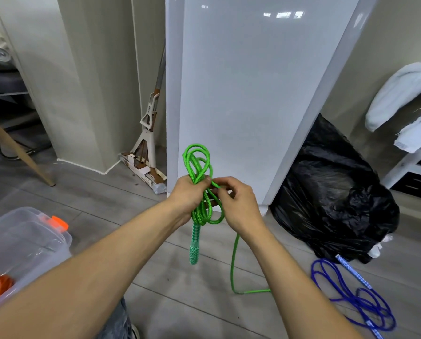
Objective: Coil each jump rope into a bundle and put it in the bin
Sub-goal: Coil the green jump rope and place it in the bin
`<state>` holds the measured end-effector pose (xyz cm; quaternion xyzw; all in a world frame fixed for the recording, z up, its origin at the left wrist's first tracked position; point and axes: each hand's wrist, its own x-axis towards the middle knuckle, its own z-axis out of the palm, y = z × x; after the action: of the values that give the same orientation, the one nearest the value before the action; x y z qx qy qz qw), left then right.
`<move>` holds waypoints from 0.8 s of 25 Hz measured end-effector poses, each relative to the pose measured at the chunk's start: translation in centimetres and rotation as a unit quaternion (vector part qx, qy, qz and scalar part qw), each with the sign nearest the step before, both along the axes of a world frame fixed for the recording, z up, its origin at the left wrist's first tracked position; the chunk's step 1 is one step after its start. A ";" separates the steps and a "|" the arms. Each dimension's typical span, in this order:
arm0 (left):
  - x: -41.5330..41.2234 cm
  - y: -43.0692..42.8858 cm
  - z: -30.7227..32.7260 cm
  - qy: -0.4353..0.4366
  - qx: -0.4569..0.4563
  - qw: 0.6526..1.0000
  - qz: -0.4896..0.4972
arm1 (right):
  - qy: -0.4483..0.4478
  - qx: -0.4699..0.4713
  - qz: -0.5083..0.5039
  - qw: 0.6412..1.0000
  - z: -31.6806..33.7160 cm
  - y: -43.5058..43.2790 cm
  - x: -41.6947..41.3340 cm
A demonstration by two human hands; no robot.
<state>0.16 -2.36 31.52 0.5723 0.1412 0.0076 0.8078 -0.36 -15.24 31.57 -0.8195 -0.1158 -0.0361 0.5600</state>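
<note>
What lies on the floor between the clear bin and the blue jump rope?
Head view: the green jump rope's loose tail, trailing on the grey floor.

Soft, even indoor light fills the scene, bright without harsh shadows. Small window-like glints sit high on the glossy white panel [253, 94], and the black bag [334, 192] shows dull sheen. Wide-angle distortion bends the edges; focus is slightly soft throughout.

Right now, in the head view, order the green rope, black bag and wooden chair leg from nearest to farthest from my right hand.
1. Green rope: pinched in the right hand.
2. Black bag: on floor, right.
3. Wooden chair leg: far left.
</note>
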 end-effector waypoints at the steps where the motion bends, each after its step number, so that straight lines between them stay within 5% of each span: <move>1: 0.0 0.1 0.0 0.012 -0.020 1.000 0.001 | -0.005 -0.016 0.014 1.000 -0.1 0.0 0.0; 9: 1.2 -0.7 0.7 0.010 -0.072 0.997 0.024 | -0.005 -0.076 -0.066 0.995 0.4 -0.7 -1.3; 20: 1.1 -0.6 0.5 0.009 -0.133 0.991 0.024 | 0.154 -0.034 0.144 0.977 0.9 -6.1 -2.0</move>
<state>1.30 -2.93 32.03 0.4562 0.1617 0.0028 0.8751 -2.38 -21.32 32.50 -0.8087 -0.1461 0.1757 0.5421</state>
